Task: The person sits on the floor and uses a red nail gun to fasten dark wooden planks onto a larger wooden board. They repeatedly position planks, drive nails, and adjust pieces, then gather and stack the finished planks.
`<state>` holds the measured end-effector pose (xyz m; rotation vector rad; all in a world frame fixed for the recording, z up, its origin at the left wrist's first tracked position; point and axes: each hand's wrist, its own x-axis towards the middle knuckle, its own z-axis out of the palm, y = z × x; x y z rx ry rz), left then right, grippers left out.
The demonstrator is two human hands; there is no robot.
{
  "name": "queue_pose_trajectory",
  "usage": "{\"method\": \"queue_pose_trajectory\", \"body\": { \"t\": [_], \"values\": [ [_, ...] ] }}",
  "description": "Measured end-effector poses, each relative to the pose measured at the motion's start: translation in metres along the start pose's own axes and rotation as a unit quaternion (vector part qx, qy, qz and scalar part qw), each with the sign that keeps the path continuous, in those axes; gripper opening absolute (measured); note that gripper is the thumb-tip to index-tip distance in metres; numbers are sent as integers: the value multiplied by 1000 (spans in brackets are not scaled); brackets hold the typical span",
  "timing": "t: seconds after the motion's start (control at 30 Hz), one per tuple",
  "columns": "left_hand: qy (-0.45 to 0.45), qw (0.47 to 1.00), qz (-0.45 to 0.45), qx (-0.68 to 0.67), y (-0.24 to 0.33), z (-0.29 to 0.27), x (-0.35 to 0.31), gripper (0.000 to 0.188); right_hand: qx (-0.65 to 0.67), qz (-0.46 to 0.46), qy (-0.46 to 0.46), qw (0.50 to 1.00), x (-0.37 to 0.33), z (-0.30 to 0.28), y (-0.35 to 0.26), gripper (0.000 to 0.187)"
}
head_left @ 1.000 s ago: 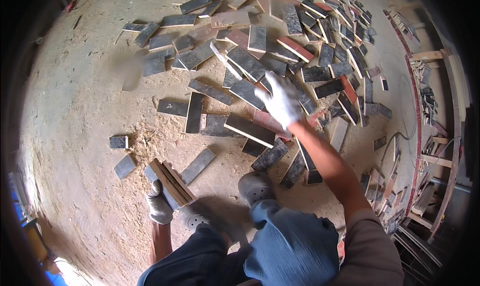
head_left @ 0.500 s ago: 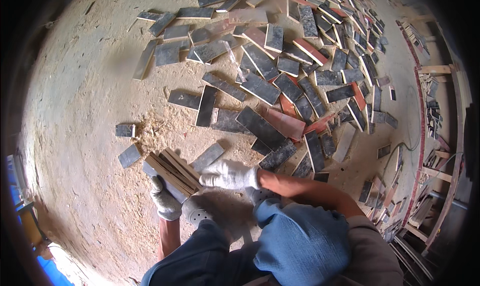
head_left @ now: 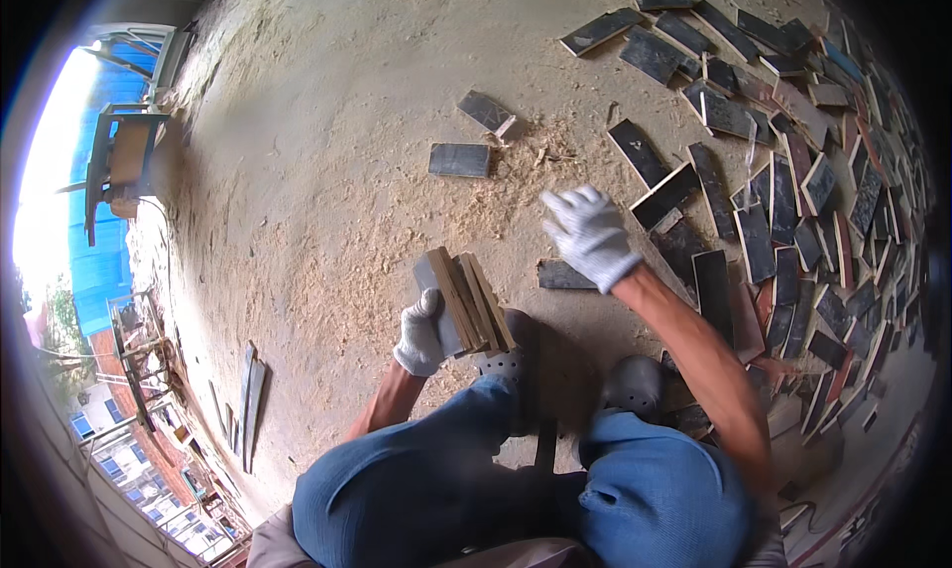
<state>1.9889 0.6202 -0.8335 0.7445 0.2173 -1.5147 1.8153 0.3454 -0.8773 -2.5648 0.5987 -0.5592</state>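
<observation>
In a white knit glove, my left hand (head_left: 420, 336) grips a small stack of plywood pieces (head_left: 462, 302) from its left side. The stack is tilted above my shoe, its layered pale edges facing up and a dark face on the left. My right hand (head_left: 589, 233), gloved too, is reached out over the floor with fingers apart and nothing in it. Just below it a dark plywood piece (head_left: 563, 274) lies flat, partly behind the hand and wrist. Farther off, two short dark-faced pieces, one plywood block (head_left: 459, 160) and another block (head_left: 484, 112), lie beside wood shavings.
A wide scatter of dark and reddish plywood offcuts (head_left: 754, 246) covers the floor at right. Sawdust and shavings (head_left: 540, 156) spread across the middle. Several long strips (head_left: 254, 409) lie at lower left. A brown-panelled stand (head_left: 129, 156) is by the bright opening at far left.
The view has swung left, bringing the bright opening into sight. My right hand has left the stack and reached outward, its fingers now apart. My left hand still holds the stack.
</observation>
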Motion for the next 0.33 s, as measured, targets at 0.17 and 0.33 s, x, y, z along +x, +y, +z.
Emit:
{"method": "queue_pose_trajectory", "body": {
  "t": [0.17,0.33],
  "values": [
    [40,996,84,14,-8,-8,-22,87,-152,-17,-138,979,121,57,-26,47],
    [-35,983,173,51,-7,12,-13,100,-278,22,-215,936,143,85,-3,40]
  ]
}}
